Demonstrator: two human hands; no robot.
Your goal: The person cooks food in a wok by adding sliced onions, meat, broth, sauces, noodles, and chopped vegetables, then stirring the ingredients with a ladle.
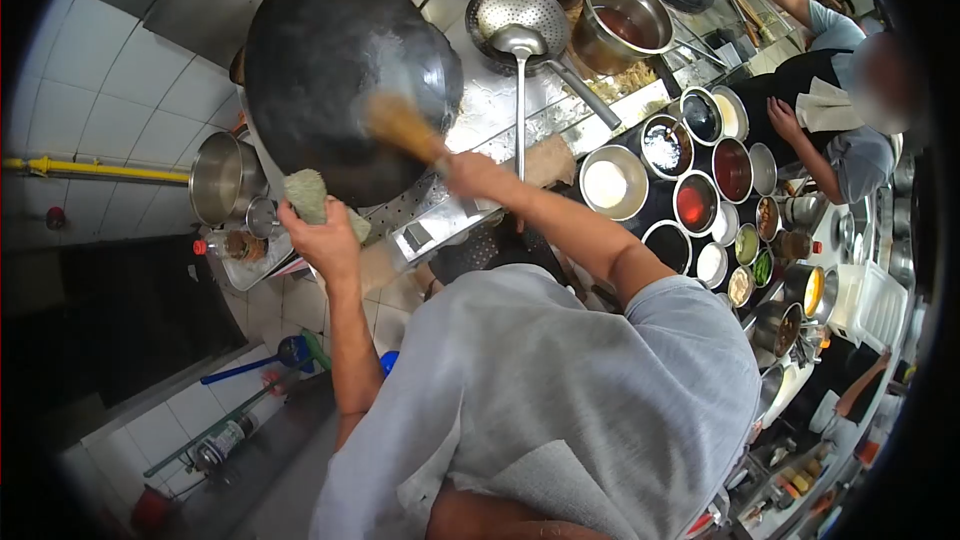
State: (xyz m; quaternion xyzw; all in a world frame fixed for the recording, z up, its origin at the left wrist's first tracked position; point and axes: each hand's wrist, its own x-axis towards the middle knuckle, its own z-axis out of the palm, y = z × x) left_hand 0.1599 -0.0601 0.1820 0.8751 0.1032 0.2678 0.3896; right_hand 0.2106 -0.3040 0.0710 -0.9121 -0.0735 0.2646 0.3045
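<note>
Head view: left of upper centre sits the wok (340, 50), with the motion-blurred brush (400, 128) across its inside. The right hand (478, 176) wraps its fingers round the brush; the left hand (325, 240) clutches a folded cloth (306, 194) by the wok's lower rim, though whether it pinches that rim I cannot tell. A hard stroke could jolt the wok if it is loosely held; bare fingers slipping past the cloth could meet metal that may be hot. Across top centre, the wet steel counter (487, 95) bears a strainer (510, 5) and ladle (521, 90); filled bowls (636, 186) crowd the right, a tiled wall (110, 60) fills upper left, and a co-worker (866, 162) stands upper right
</note>
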